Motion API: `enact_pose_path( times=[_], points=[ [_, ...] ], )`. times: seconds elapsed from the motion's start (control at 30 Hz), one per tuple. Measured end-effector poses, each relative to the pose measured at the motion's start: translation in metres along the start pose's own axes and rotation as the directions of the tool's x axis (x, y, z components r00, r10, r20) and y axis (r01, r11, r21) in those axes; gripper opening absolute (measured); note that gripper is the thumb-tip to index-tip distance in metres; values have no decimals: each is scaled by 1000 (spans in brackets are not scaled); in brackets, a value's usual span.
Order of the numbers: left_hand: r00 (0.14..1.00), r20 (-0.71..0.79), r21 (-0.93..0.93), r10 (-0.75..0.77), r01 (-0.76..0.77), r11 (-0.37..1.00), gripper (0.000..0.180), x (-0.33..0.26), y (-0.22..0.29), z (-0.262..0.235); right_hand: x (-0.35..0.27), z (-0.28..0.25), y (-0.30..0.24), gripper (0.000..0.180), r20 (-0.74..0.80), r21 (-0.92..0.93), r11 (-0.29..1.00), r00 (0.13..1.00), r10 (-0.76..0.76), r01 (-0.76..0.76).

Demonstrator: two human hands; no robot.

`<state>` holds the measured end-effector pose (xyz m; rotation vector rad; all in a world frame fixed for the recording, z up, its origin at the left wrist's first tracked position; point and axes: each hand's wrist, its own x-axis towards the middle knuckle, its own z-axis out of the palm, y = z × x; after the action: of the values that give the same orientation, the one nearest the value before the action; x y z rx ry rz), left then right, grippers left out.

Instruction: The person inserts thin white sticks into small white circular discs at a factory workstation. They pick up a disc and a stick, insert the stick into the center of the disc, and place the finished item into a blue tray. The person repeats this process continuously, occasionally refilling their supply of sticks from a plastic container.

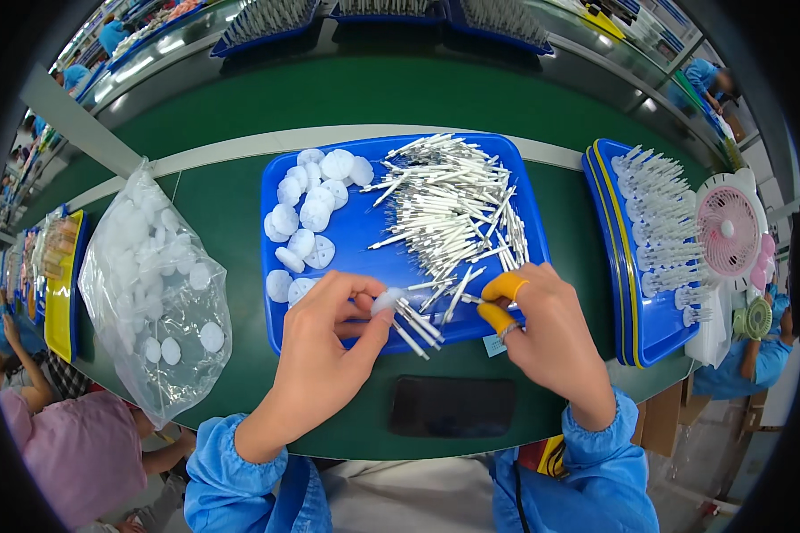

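Over the near edge of a blue tray (351, 249), my left hand (324, 333) is closed in a pinch on a translucent white disc (388, 300). Several thin white sticks (418, 329) stand out from that disc toward the lower right. My right hand (551, 329) wears yellow finger cots on two fingertips, which pinch the end of a slim white stick (471, 299). A heap of the same kind of white sticks (449, 200) fills the tray's right half. Loose white discs (316, 211) lie along its left side.
At left lies a clear plastic bag (156, 306) of discs. A black phone (453, 406) rests in front of the tray. Stacked trays (631, 311) with filled discs stand right, beside a pink fan (727, 226). More loaded trays (498, 27) line the far side. A person in pink (76, 444) sits left.
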<state>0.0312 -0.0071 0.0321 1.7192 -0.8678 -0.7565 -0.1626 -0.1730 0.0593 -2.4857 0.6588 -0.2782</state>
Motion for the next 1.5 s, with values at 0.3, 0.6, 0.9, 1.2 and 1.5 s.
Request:
enact_pose_path(
  times=[0.3, 0.6, 0.9, 1.2, 1.5],
  points=[
    [995, 25, -7, 97, -97, 995, 15, 1, -3, 4, -1, 15, -19, 43, -71, 294, 942, 987, -147, 162],
    [978, 32, 121, 206, -208, 971, 16, 0, -3, 7, 0, 30, -10, 44, -27, 222, 947, 972, -234, 234],
    [971, -23, 170, 237, -230, 958, 16, -2, -4, 14, 4, 38, -19, 40, -94, 178, 947, 962, -255, 268],
    [925, -44, 258, 376, -353, 899, 19, -8, -5, 16, -1, 51, -28, 39, -278, 272, 922, 940, -198, 275],
    [942, -41, 226, 332, -315, 922, 29, -11, -7, 17, 0, 60, -23, 40, -308, 259, 929, 934, -182, 266]
  ],
)
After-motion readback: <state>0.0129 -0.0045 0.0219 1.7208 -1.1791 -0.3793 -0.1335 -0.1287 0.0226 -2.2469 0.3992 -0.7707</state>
